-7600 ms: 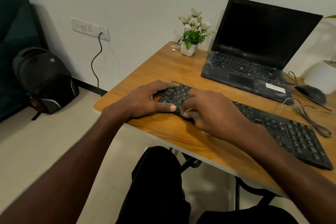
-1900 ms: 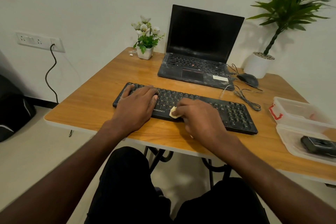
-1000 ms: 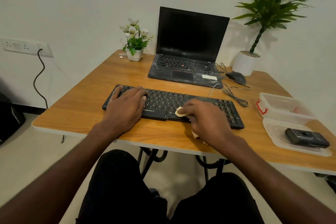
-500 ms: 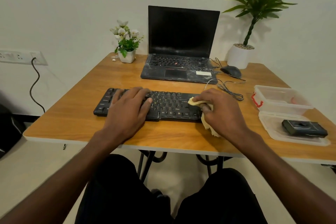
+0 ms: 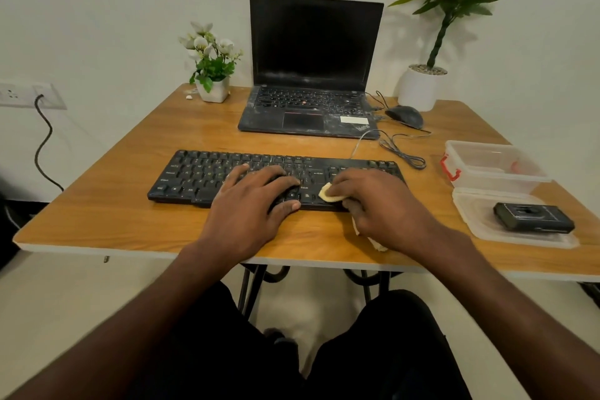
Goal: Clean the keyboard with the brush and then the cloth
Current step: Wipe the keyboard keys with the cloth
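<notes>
A black keyboard [image 5: 191,172] lies across the middle of the wooden table [image 5: 97,214]. My left hand [image 5: 250,208] rests flat on the keys at its centre, fingers spread. My right hand [image 5: 380,204] grips a pale yellow cloth [image 5: 328,195] and presses it on the keyboard's right part; a tail of the cloth shows under the wrist. No brush is in view.
A dusty open laptop [image 5: 311,107] stands behind the keyboard, with a flower pot [image 5: 212,91] to its left and a mouse [image 5: 404,115] with cables to its right. A clear plastic box [image 5: 493,169] and its lid holding a black device [image 5: 532,217] sit at right. A potted plant [image 5: 422,84] is at the far right corner.
My right hand has wiped the cloth along the keyboard from its left end to its right part. My left hand shifted from the left end to the centre. The camera turned right.
</notes>
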The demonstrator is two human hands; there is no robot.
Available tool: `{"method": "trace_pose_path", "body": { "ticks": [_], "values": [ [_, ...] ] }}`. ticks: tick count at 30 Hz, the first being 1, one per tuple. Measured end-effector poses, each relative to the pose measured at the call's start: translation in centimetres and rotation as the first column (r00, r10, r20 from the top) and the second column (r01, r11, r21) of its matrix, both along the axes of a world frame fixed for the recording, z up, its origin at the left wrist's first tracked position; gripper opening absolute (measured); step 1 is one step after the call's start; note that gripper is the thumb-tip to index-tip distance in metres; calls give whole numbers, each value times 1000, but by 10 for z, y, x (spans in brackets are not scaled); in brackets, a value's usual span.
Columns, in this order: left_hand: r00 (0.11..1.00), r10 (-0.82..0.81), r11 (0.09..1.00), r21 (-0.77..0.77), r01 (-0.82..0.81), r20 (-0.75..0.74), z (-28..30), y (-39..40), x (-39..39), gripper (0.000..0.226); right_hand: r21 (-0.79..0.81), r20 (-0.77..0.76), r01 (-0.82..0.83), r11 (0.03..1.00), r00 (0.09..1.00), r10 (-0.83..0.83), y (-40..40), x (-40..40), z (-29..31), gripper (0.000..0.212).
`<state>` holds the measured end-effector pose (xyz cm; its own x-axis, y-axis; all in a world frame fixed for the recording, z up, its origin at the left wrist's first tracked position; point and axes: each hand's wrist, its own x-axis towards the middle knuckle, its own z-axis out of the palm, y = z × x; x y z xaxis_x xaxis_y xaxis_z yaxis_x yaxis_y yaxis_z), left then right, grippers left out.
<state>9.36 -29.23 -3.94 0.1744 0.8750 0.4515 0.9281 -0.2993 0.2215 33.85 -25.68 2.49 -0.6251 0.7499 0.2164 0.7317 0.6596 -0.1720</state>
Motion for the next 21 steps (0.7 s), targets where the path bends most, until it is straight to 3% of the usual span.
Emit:
{"method": "trace_pose_path", "body": {
  "ticks": [4, 7, 9, 12, 18, 21],
  "values": [
    [1000, 7, 1000, 3, -7, -7, 0, 0, 1, 44, -67, 91, -1, 998, 996, 7, 0, 13, 10, 31],
    [1000, 5, 1000, 6, -5, 2, 0, 0, 1, 44, 35, 25, 86, 996, 996, -87, -1, 15, 8, 29],
    [1000, 8, 1000, 4, -8, 5, 1, 0, 1, 45, 77, 4, 59, 995, 998, -59, -5, 10, 3, 29],
    [1000, 8, 1000, 3, -8, 8, 1, 0, 0, 44, 33, 24, 15, 999, 1000, -16, -9, 5, -3, 26],
    [1000, -10, 1000, 0, 10, 18, -1, 3, -2, 45, 20, -22, 262, 965, 965, -262, -4, 21, 3, 21],
    [1000, -13, 1000, 10, 13, 17, -2, 4, -2, 46, 33, -83, 212, 977, 975, -208, -14, 0, -5, 22]
  ]
}}
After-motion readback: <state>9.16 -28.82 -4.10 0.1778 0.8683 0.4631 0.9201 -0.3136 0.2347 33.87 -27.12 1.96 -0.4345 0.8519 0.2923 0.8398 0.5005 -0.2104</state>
